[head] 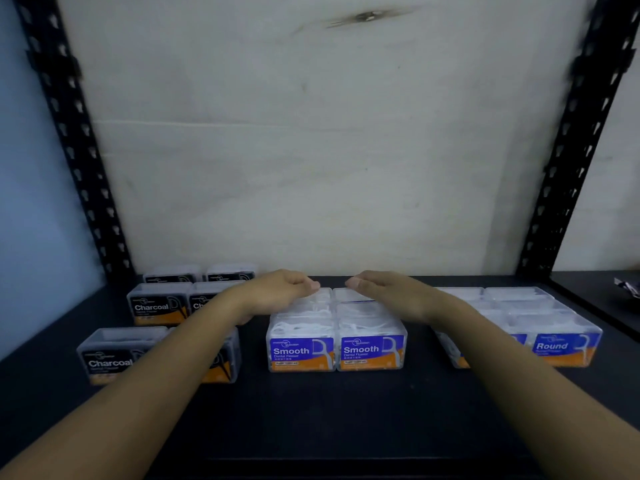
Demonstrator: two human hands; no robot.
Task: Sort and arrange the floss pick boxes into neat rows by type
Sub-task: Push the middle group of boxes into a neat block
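The floss pick boxes stand on a dark shelf (346, 417) in three groups by type, labels facing the camera. On the left are the Charcoal boxes (157, 308), dark-labelled, in a double column running back toward the pale back panel (329, 140); the front pair sits apart from the pair behind it, and the rearmost pair lies close to the panel. In the centre are the Smooth boxes (334, 351), blue and orange labels, two side by side and touching at the front, with further clear boxes touching behind them. On the right are the Round boxes (566, 346), likewise in a double column, the left front box partly hidden by a forearm. Both arms reach in from the near edge. The left hand (277, 291) rests at the rear left of the Smooth group, fingers curled together and bent downward behind the boxes; whether they grip anything cannot be told. The right hand (386, 289) mirrors it at the rear right, fingers together and curled over the back edge, contact likewise unclear. The two hands nearly meet, a small gap between their fingertips. Black perforated uprights (65, 126) frame the shelf on both sides.
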